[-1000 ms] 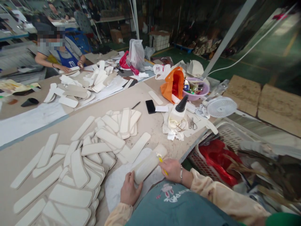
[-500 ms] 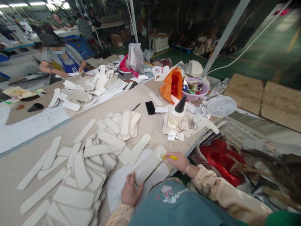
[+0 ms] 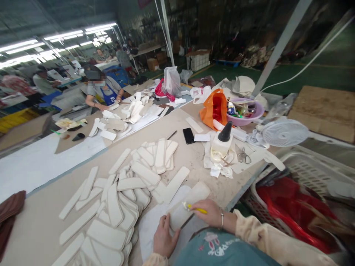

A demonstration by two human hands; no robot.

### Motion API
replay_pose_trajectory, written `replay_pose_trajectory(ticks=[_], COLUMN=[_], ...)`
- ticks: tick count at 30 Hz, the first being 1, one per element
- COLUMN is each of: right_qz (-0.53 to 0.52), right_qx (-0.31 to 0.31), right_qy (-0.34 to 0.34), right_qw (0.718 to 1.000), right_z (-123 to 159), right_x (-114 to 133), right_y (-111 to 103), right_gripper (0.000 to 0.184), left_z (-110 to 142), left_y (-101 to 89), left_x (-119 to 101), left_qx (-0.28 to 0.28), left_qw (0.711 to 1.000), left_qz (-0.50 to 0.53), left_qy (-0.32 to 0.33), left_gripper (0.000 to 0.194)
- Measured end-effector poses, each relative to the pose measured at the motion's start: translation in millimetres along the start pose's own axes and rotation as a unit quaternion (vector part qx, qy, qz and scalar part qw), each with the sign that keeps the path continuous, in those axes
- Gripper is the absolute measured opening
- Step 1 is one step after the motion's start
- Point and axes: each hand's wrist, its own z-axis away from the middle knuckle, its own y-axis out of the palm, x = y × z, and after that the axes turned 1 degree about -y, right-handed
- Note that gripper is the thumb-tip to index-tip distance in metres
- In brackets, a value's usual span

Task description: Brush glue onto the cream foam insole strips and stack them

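Observation:
My right hand (image 3: 210,212) grips a yellow-handled brush (image 3: 200,210), its tip covered with white stuff and set on a pale, round-cornered strip (image 3: 196,194). At the near end of this strip, my left hand (image 3: 165,236) lies with fingers stretched out and thumb apart, touching its edge. Under the strip is a white sheet (image 3: 146,229). To the left is a big heap of similar pale pieces (image 3: 122,207), overlapping one another.
Beyond the strip stands a white bottle (image 3: 220,144) with a black cone on top, near scissors (image 3: 244,157) and a phone (image 3: 188,136). A white fan (image 3: 285,132) and a plastic basket (image 3: 302,162) are on the right. A co-worker (image 3: 104,90) sits across the table.
The brush has moved along the strip from near its far end towards my left hand. My view has swung left and up. My left hand stays at the strip's near end.

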Motion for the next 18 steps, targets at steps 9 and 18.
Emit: replay_pose_trajectory(ticks=[9, 18], right_qz=[-0.091, -0.125], right_qx=[-0.181, -0.279], right_qy=[0.145, 0.161], right_qw=[0.968, 0.938], right_z=[34.8, 55.6], right_x=[-53.6, -56.7], right_y=[-66.3, -78.6], right_gripper=[0.026, 0.027], left_z=[0.4, -74.5], left_y=[-17.1, -44.7], left_x=[-1.8, 5.7], left_qx=[0.022, -0.049], left_qw=[1.0, 0.996], left_qz=[-0.009, -0.075], left_qy=[-0.003, 0.028], left_gripper=[0.072, 0.042])
